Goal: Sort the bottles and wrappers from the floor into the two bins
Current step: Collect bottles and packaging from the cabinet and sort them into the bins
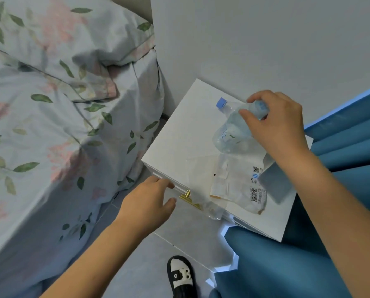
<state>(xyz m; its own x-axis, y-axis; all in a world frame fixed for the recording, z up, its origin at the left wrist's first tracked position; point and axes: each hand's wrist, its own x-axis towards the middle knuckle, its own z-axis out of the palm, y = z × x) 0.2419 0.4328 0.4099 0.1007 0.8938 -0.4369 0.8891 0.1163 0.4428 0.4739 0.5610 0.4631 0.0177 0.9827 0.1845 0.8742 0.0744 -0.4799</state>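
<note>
**Bottle in hand, wrappers waiting on the nightstand**

My right hand (274, 123) has the bottle (233, 127) — fingers curled over its upper body, thumb on the near side, closed around it. The bottle leans over the white nightstand (179, 130), blue cap (221, 103) pointing up and away from me; I cannot tell whether its base touches the top or hangs just above it. It is clear, crumpled and looks empty, so I judge it very light and easy to dent. A firm squeeze would only buckle it further; a hold near the shoulder, where the plastic is stiffer, seems the safer place.

My left hand (149, 203) holds nothing. Its fingers are loosely spread and half curled, just beside the front edge of the nightstand, near the brass handle (189, 198).

Two wrappers lie flat on the top, near me. A clear one (201, 179) overhangs the front edge above the handle; a printed one (242, 186) with a barcode overlaps it. Both look thin, limp and slick — I would pinch them at an overhanging edge or corner rather than scrape at the flat middle. A grey-blue card (275, 183) lies just beside the printed wrapper.

No bins are in view here.
</note>
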